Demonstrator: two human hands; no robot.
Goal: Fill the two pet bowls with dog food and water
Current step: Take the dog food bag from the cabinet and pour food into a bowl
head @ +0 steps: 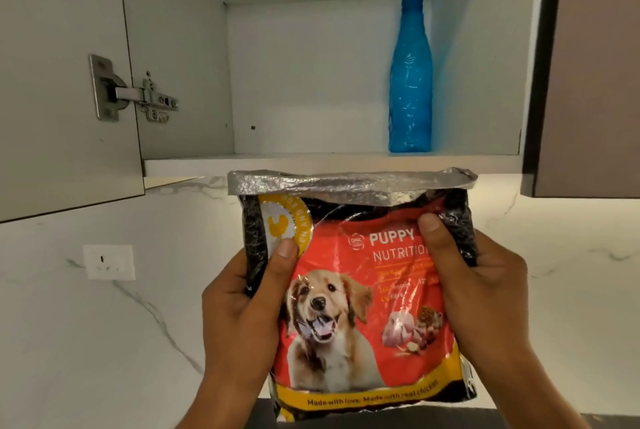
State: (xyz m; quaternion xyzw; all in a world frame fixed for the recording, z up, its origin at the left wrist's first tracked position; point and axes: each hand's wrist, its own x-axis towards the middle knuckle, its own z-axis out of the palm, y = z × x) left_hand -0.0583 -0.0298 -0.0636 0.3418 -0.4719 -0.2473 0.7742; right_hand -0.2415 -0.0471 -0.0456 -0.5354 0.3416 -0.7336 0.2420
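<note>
I see one blue bottle (410, 82) in the open cabinet (332, 160); my left hand (239, 307) and right hand (481, 293) grip one puppy-food bag (356, 293).

Left hand (239, 311): bare, no ring, no glove; thumbnail short and unpainted.
Right hand (474, 286): bare, no ring, no glove; thumbnail short and unpainted.
Wrists: bare, no watch or band.
Forearms: bare to frame edge at 6 o'clock; no sleeve in view.
</note>
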